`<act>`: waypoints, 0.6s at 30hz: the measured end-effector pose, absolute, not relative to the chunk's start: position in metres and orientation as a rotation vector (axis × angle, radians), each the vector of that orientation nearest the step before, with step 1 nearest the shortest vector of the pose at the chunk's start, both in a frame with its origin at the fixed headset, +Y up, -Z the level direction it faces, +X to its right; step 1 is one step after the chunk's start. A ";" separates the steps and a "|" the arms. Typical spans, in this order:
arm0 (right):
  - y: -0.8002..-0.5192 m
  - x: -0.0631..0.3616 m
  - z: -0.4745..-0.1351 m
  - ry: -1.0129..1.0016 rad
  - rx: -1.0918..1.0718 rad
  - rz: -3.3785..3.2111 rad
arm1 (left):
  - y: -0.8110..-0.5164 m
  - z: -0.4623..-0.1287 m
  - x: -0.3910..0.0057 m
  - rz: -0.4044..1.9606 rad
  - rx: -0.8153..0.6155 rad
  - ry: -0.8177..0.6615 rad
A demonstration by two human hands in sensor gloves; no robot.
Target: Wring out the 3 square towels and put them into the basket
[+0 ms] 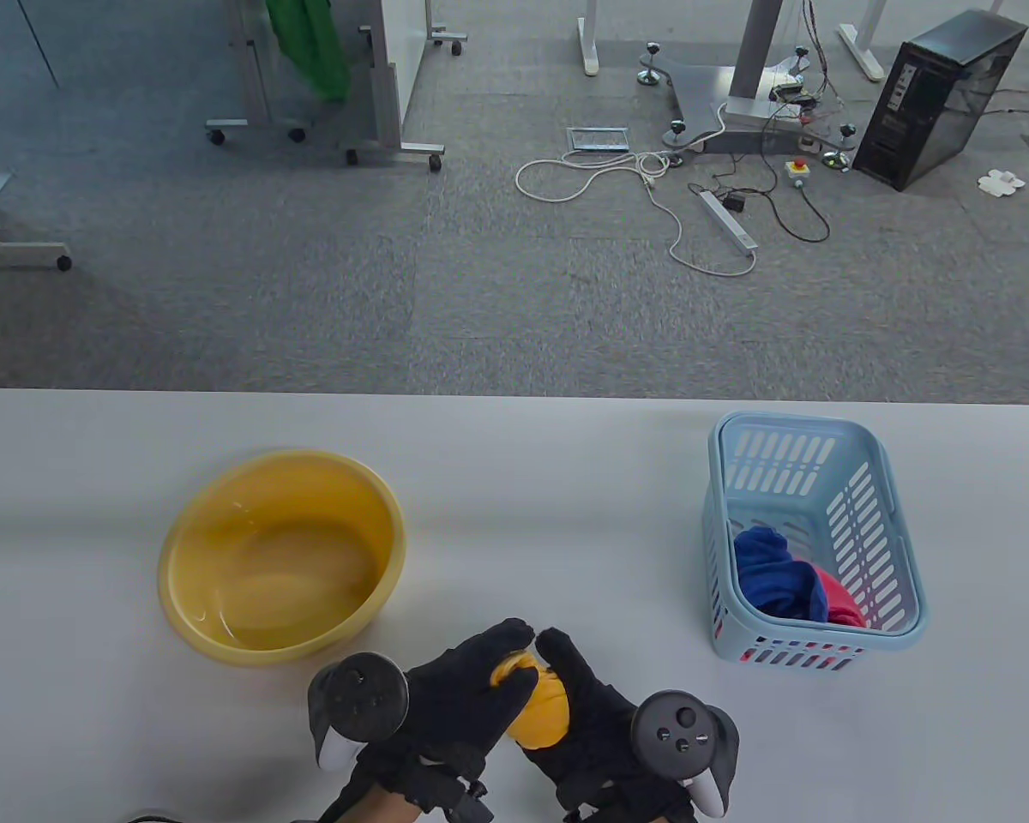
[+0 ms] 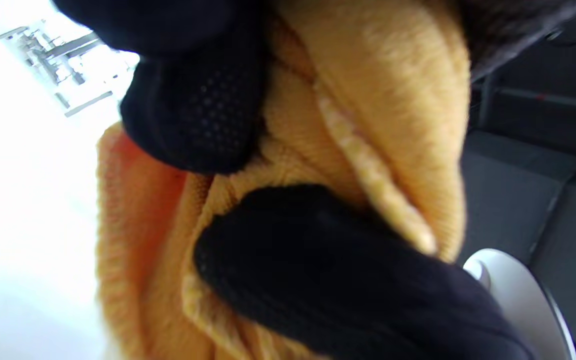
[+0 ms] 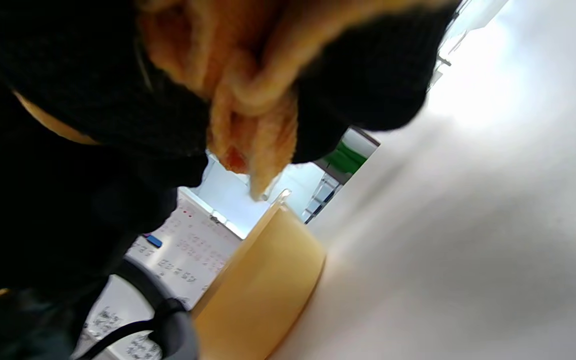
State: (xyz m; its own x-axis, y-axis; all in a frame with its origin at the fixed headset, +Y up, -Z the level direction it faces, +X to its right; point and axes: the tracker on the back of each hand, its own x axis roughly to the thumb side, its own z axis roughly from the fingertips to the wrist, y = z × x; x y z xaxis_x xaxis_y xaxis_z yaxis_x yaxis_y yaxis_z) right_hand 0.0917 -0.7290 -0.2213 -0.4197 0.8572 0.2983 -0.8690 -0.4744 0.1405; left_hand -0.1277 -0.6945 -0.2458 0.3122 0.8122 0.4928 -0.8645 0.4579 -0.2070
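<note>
Yellow towel (image 1: 538, 713) bunched into a tight wad, held above the table (image 1: 514, 480) near the front edge, between basin and basket. Left hand (image 1: 463, 694) and right hand (image 1: 590, 711) both wrapped round it, fingers (image 2: 193, 115) curled into the cloth. Wringing step, third towel, by judgement. Blue towel (image 1: 772, 570) and red towel (image 1: 840, 600) lying in the blue basket (image 1: 900, 557). Yellow basin (image 1: 281, 557) to the left, some water inside. Next: finish the twist, carry right, drop in basket.
</note>
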 end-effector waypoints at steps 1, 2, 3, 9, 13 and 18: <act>-0.730 0.091 -0.221 -0.032 0.404 2.015 | -0.694 -0.246 -0.129 1.109 0.103 -0.593; -0.731 0.090 -0.222 -0.010 0.408 1.994 | -0.694 -0.246 -0.130 1.099 0.116 -0.607; -0.732 0.088 -0.222 0.019 0.411 1.972 | -0.694 -0.246 -0.131 1.090 0.127 -0.609; -0.745 0.085 -0.226 0.195 0.425 1.834 | -0.679 -0.245 -0.129 0.928 0.109 -0.678; -0.749 0.081 -0.228 0.291 0.432 1.763 | -0.675 -0.244 -0.130 0.900 0.135 -0.682; -0.749 0.083 -0.228 0.322 0.446 1.732 | -0.675 -0.242 -0.129 0.898 0.165 -0.690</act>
